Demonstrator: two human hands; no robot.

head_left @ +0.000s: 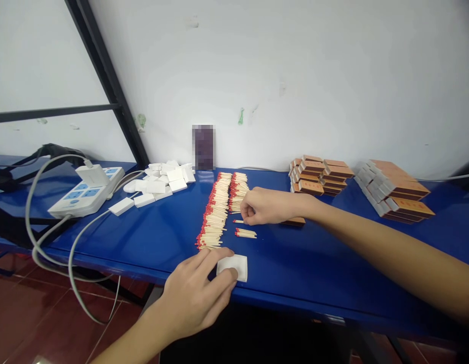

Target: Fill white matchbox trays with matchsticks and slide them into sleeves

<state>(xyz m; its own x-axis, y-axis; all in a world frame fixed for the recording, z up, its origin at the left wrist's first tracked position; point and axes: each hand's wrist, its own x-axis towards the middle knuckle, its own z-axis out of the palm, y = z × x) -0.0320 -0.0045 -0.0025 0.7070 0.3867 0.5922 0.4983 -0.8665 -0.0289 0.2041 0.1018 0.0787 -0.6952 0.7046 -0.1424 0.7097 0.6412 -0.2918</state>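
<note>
My left hand (pixel 204 288) has its thumb and index finger on a small white matchbox tray (pixel 241 264) at the table's front edge. The fingers partly cover the inside of the tray. My right hand (pixel 259 206) is closed in a pinch over the table, and a single match (pixel 238 221) sticks out at its fingertips, red head to the left. Just below lies a small group of matches (pixel 245 233). A long row of red-headed matches (pixel 215 212) runs left of my right hand, with a shorter row (pixel 239 184) beside it.
White matchbox trays (pixel 169 179) are heaped at the back left, near a power strip (pixel 90 192) with cables. Stacked matchbox sleeves (pixel 310 174) and more boxes (pixel 397 189) stand at the right. One box (pixel 295 221) lies partly behind my right wrist. A dark pixelated rectangle (pixel 204 146) leans against the wall.
</note>
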